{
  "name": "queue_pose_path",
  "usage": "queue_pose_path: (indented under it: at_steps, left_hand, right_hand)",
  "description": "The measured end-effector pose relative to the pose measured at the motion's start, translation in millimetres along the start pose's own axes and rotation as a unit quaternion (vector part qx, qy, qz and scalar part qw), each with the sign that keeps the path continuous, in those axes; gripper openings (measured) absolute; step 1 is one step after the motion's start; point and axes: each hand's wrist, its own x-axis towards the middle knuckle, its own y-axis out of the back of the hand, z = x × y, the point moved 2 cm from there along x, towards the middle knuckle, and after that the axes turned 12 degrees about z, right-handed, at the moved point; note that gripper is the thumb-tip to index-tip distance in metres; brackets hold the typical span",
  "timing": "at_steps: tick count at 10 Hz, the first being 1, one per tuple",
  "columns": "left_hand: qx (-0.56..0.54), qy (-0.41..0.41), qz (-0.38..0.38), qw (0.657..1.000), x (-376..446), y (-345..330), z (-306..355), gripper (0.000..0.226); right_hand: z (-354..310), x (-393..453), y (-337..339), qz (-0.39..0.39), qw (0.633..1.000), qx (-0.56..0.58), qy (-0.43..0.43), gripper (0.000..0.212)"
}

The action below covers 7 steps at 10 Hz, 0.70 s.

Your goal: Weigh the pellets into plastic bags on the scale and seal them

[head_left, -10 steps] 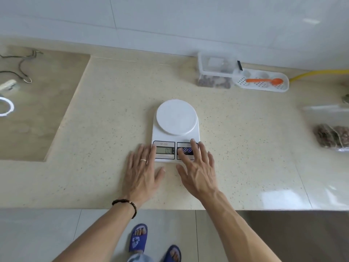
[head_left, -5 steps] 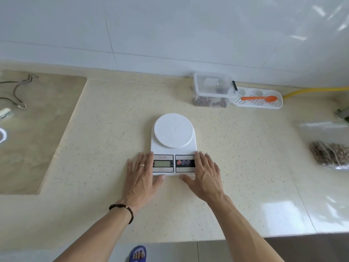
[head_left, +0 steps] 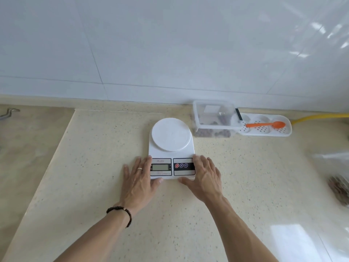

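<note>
Head view: both hands, left hand [head_left: 138, 183] and right hand [head_left: 204, 178], rest flat, fingers released, beside the scale [head_left: 171, 148]. Pressing it could spoil the zero.

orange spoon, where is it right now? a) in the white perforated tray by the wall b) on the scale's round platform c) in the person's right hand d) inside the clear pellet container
a: the orange spoon lies in the white perforated tray by the wall, right of the clear container; the scale platform is bare, and the right hand holds nothing.
</note>
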Motion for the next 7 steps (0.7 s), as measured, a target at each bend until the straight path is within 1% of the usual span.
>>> queue_pose_path:
  at_steps: [1,3,5,6,7]
  left_hand:
    - [-0.007,0.004,-0.006,1.000,16,-2,1,0.078]
    - [-0.015,0.014,-0.008,1.000,41,-3,5,0.078]
    - [-0.001,0.006,-0.005,1.000,43,-6,5,0.078]
    - [-0.007,0.007,-0.009,1.000,43,-5,4,0.082]
    - [-0.011,0.007,-0.013,1.000,36,1,9,0.092]
  right_hand:
    - [0,15,-1,0.000,1.000,0.002,-0.003,0.089]
    - [1,39,-5,0.008,1.000,0.014,-0.010,0.091]
    - [4,44,-7,0.020,1.000,0.021,0.000,0.092]
    - [5,44,-4,0.002,1.000,0.016,0.002,0.093]
    - [7,36,2,-0.032,0.998,0.054,-0.026,0.098]
